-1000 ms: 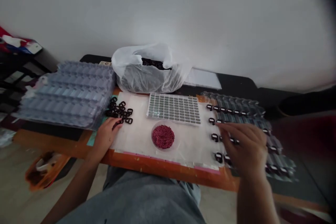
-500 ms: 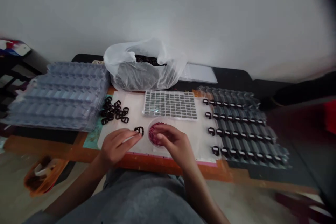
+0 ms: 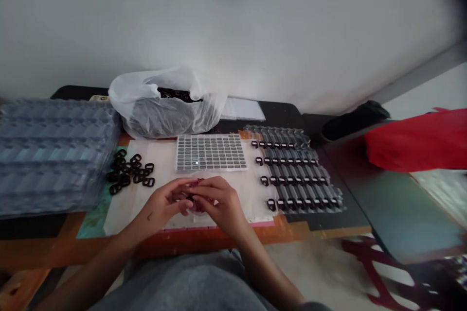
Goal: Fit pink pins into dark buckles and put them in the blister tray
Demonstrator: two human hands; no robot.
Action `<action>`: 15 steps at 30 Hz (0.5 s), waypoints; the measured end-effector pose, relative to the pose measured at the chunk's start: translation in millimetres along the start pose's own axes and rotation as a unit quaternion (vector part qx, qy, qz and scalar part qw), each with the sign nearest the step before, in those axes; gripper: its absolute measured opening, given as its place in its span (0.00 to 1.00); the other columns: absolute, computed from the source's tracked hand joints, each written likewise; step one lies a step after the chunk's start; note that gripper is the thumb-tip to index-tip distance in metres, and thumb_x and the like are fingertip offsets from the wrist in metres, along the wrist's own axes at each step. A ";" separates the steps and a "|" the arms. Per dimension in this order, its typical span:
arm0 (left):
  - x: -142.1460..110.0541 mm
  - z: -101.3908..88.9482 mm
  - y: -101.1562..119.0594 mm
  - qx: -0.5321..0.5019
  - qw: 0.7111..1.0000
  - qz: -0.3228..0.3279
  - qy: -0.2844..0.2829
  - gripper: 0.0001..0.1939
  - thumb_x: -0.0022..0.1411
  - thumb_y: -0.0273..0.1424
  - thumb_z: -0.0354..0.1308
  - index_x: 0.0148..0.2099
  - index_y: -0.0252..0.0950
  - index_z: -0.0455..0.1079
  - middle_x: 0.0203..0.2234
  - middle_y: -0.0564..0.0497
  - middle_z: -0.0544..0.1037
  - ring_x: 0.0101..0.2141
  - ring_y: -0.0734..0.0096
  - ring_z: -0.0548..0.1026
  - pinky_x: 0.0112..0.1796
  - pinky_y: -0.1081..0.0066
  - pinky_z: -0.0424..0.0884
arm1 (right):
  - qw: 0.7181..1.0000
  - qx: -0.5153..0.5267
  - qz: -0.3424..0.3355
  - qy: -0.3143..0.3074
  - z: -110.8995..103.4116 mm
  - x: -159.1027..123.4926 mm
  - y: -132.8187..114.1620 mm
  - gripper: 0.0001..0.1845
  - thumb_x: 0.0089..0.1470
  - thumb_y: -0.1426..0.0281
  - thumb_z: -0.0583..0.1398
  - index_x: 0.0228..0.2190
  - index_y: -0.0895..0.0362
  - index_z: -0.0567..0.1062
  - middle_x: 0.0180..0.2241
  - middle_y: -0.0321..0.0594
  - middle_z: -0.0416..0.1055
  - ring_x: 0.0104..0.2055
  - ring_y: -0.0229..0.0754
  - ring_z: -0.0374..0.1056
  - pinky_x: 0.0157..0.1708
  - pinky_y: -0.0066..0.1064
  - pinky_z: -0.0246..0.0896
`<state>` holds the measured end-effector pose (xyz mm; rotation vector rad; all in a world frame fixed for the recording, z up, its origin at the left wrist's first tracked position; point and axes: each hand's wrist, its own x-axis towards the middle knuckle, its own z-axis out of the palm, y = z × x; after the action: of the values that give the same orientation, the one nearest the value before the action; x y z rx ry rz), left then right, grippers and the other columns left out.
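My left hand point(image 3: 162, 204) has its fingers closed round a small black plastic buckle point(image 3: 190, 198), which is mostly hidden by the fingers. Against it, my right hand point(image 3: 222, 204) is pinched, fingertips meeting the left ones; whatever it holds is too small and covered to make out. Directly below both hands stands a round clear dish point(image 3: 199, 213) of tiny dark-pink pieces, partly blocked from view. Left of the hands lies a loose group of black buckles point(image 3: 136, 170) on the white sheet point(image 3: 124, 206). A flat panel point(image 3: 211, 153) with rows of small grey rectangles lies just beyond the dish.
At right, ridged clear plastic trays point(image 3: 302, 192) carry rows of black buckles with pale faces. Stacked clear trays point(image 3: 54, 155) fill the left side. A white plastic bag point(image 3: 160, 119) of black parts stands at the back. Farther right are a red cloth point(image 3: 419, 141) and a dark-red stool point(image 3: 379, 262).
Both hands have come together above the dish, the left bringing the black buckle to the right hand's fingertips. The right hand has left the pink pieces. The view has swung to the right.
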<state>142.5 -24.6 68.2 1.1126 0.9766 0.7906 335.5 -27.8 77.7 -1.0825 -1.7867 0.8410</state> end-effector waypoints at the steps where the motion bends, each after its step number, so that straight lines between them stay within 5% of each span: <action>1: 1.6 -0.8 -0.4 -0.045 0.998 -0.025 -0.030 0.26 0.52 0.36 0.70 0.54 0.39 0.73 0.35 0.45 0.81 0.30 0.65 0.79 0.27 0.72 0.74 | 1.000 -0.018 -0.013 0.001 0.3 0.0 -0.5 0.11 0.59 0.68 0.62 0.42 0.47 0.81 0.38 0.39 0.77 0.43 0.41 0.72 0.43 0.34 0.70; 5: 2.6 -7.1 -3.7 -0.136 0.984 -0.074 -0.091 0.27 0.52 0.38 0.70 0.54 0.41 0.73 0.37 0.45 0.80 0.32 0.62 0.80 0.25 0.75 0.73 | 0.998 -0.043 -0.048 -0.010 3.5 0.3 -4.0 0.10 0.60 0.67 0.61 0.43 0.49 0.81 0.36 0.39 0.75 0.40 0.39 0.70 0.40 0.31 0.68; 11: 5.7 -18.5 -3.9 -0.180 0.976 -0.096 -0.079 0.24 0.48 0.39 0.72 0.48 0.40 0.76 0.37 0.45 0.80 0.30 0.65 0.80 0.22 0.78 0.69 | 0.986 -0.113 -0.116 -0.030 -15.2 18.0 3.3 0.11 0.59 0.66 0.62 0.44 0.53 0.80 0.34 0.39 0.78 0.38 0.40 0.70 0.41 0.33 0.65; 15: 19.6 -33.0 -9.1 -0.271 0.960 -0.064 -0.023 0.25 0.43 0.44 0.74 0.44 0.41 0.78 0.35 0.49 0.79 0.28 0.75 0.76 0.20 0.84 0.63 | 0.951 -0.296 -0.003 0.090 -56.1 54.3 42.7 0.10 0.62 0.67 0.58 0.40 0.53 0.80 0.39 0.40 0.79 0.43 0.44 0.70 0.47 0.37 0.61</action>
<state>119.8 2.2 50.3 0.5832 0.7202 0.8544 386.8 44.7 81.2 -1.4736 -1.9286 0.1758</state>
